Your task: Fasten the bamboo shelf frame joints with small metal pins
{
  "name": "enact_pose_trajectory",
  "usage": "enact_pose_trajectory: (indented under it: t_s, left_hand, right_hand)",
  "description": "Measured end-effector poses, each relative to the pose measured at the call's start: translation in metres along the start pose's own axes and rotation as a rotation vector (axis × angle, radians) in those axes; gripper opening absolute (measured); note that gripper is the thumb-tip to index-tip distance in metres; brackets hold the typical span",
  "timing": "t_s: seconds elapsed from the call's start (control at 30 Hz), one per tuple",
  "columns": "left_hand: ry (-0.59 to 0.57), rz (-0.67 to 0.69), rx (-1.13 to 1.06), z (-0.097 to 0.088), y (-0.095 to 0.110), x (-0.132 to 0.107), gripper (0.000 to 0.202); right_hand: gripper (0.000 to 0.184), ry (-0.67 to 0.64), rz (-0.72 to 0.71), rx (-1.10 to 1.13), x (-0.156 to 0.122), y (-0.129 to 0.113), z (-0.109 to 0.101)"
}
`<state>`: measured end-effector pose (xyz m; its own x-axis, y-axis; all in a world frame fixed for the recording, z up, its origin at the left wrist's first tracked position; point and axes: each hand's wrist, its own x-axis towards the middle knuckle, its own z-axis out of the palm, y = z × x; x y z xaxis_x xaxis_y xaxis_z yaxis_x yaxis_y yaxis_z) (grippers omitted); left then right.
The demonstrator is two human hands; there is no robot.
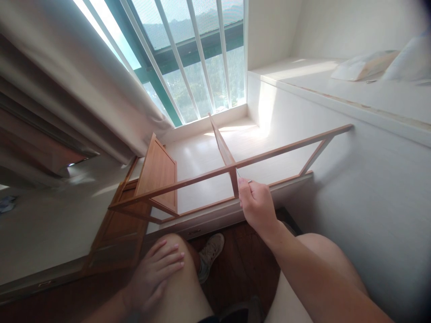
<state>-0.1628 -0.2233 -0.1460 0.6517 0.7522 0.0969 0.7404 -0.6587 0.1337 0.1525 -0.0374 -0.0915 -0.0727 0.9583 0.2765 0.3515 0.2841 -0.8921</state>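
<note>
My right hand [258, 202] is closed around a thin metal hex key [238, 173], most of which the fingers hide. Its tip meets the wooden frame [188, 182] at the joint where the long rail crosses the middle divider [222, 142]. The frame is reddish-brown wood, with a solid end panel [160, 169] at its left and a slim cross piece at its right end. Lying flat on my left knee, with fingers stretched out, is my left hand [158, 269]; it holds nothing.
Behind the frame is a window with white bars [198, 58], and a curtain [84, 80] hangs at the left. A white ledge [313, 69] at the right carries pale bags [367, 65]. Another wooden piece [117, 224] stands at the left. My shoe [213, 252] is below.
</note>
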Motion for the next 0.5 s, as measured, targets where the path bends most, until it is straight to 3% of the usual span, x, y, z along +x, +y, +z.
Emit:
enact_pose_trajectory:
  t_s: [0.37,0.5]
  left_hand:
    - [0.005,-0.005,0.011,-0.0011,0.001,0.0019,0.055]
    - [-0.002,-0.008,0.01,-0.0003,0.0006,0.0018,0.055]
  right_hand:
    - [0.052,-0.065,0.211,0.505,-0.0027,-0.0047,0.0058]
    - [0.05,-0.058,0.219,0.534,-0.0045,-0.0056,0.0069]
